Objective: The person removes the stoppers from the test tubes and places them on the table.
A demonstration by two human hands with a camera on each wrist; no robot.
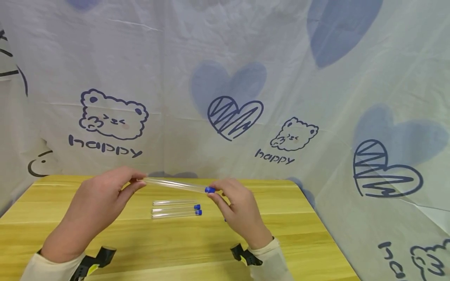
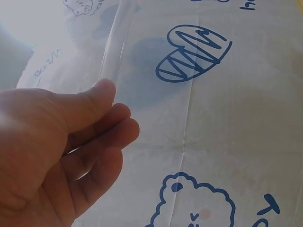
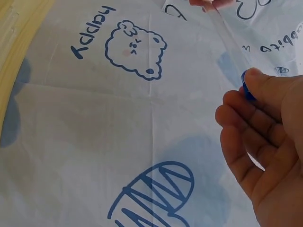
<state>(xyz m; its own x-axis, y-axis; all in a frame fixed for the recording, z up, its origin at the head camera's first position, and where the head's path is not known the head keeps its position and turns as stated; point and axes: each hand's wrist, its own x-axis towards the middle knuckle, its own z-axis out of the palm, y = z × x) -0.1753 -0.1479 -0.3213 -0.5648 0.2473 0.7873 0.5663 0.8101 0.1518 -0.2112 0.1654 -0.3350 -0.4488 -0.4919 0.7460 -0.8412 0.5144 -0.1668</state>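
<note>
A clear test tube [image 1: 175, 185] is held up above the table, almost level, between both hands. My left hand [image 1: 102, 199] pinches its left end between thumb and fingertips; the left wrist view shows the tube [image 2: 115, 47] rising from that pinch. At the other end, my right hand [image 1: 240, 208] pinches the blue stopper [image 1: 209, 189], which sits at the tube's mouth. The right wrist view shows this stopper [image 3: 247, 87] partly hidden by the thumb. Below, two tubes with blue stoppers [image 1: 175, 214] lie beside a tube with no visible stopper [image 1: 174, 202].
The tubes lie side by side on a yellow wood-grain table [image 1: 168, 249]. A tiny blue item [image 1: 225, 220] shows at the edge of the right hand, mostly hidden. Behind the table hangs a pale printed cloth [image 1: 175, 97], which also runs down the right side.
</note>
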